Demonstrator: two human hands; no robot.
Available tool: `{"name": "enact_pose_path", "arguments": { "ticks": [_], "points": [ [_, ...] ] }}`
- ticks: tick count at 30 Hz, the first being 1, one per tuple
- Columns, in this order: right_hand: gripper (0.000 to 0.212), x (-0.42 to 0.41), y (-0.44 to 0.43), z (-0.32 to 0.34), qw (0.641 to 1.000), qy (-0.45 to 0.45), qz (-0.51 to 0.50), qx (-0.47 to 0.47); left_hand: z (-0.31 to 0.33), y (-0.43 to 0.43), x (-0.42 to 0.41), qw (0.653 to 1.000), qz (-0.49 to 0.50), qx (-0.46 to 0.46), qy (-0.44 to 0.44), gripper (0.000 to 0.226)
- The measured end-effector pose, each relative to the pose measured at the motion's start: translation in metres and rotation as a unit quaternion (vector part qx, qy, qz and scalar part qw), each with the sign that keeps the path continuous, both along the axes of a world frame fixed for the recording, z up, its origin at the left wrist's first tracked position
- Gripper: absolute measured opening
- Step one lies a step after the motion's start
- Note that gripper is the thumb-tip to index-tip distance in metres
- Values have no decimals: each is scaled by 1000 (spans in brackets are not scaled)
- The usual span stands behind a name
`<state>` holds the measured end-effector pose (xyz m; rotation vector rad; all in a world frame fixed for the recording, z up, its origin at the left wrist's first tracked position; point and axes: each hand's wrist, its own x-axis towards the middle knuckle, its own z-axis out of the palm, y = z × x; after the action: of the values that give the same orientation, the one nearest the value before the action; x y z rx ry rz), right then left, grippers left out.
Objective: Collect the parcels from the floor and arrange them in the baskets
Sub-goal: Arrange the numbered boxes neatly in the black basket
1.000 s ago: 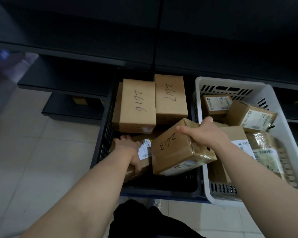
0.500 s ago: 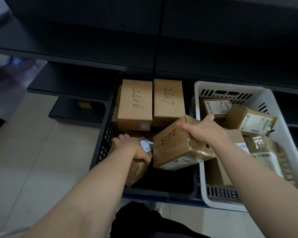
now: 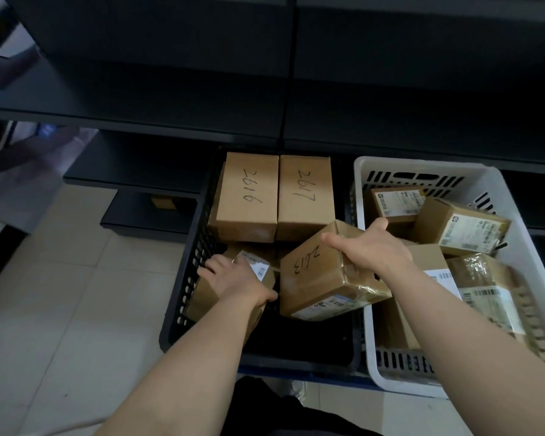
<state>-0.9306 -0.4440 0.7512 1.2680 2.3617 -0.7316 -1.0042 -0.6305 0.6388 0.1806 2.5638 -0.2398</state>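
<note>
A black basket (image 3: pixel 186 297) stands on the floor with two cardboard boxes marked 2616 (image 3: pixel 247 196) and 2617 (image 3: pixel 304 193) lying side by side at its far end. My right hand (image 3: pixel 368 247) grips a tilted box marked 2613 (image 3: pixel 321 278) over the basket's right side. My left hand (image 3: pixel 236 278) holds a labelled brown parcel (image 3: pixel 208 294) at the basket's left wall. To the right, a white basket (image 3: pixel 372 171) holds several labelled parcels (image 3: pixel 469 228).
Dark shelving (image 3: pixel 202 121) runs above and behind the baskets. Pale floor tiles (image 3: pixel 60 294) lie to the left. A small box (image 3: pixel 162 202) sits on the lowest shelf at left. My dark trousers (image 3: pixel 280 413) show at the bottom edge.
My left hand has pushed its parcel toward the black basket's left wall. The box marked 2613 in my right hand has stayed tilted in about the same place. My view has tilted slightly.
</note>
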Motion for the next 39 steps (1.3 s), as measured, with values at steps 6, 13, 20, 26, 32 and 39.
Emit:
{"name": "enact_pose_path", "arguments": {
  "ticks": [6,13,20,26,32,39],
  "points": [
    [94,2,1,-11,1000,9,-5,8,-22,-3,8,991,121,54,-25,121],
    [94,-1,-3,-24,1000,1,23,12,-52,-20,11,993,110,16,-45,125],
    [97,-1,-5,-35,999,-12,26,23,-70,-23,16,989,11,-131,-68,118],
    [100,-3,-7,-38,999,-16,17,23,-56,-20,2,966,-89,-189,-150,67],
    [103,-4,-10,-38,1000,-17,13,14,-79,-49,-7,973,103,23,-207,96],
    [103,-5,-17,-41,999,-20,3,29,-93,-61,-9,976,-1,88,-200,101]
  ]
}}
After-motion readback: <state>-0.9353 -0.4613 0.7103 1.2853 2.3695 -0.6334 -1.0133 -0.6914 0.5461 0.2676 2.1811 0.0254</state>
